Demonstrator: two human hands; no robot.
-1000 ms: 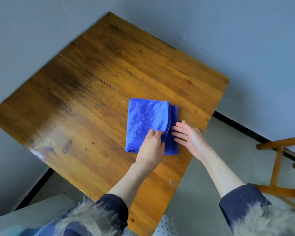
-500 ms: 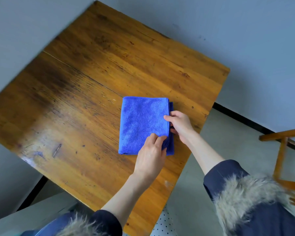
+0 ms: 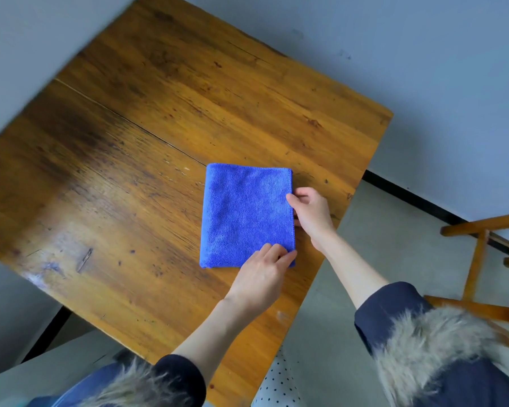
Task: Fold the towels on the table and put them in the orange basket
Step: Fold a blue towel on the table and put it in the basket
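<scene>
A blue towel (image 3: 244, 210), folded into a neat rectangle, lies flat on the wooden table (image 3: 159, 113) near its right edge. My left hand (image 3: 262, 277) rests on the towel's near right corner with its fingers laid flat on the cloth; the thumb is hidden. My right hand (image 3: 312, 212) pinches the towel's right edge, thumb on top and fingers curled at the side. No orange basket is in view.
The table's right edge runs just beside my right hand, with grey floor below. A wooden chair (image 3: 479, 259) stands at the far right. A white dotted object (image 3: 276, 386) shows at the bottom edge. Grey walls surround the table.
My right hand went from open beside the towel to pinching its right edge. The lower layer that stuck out on the right is now squared under the top layer.
</scene>
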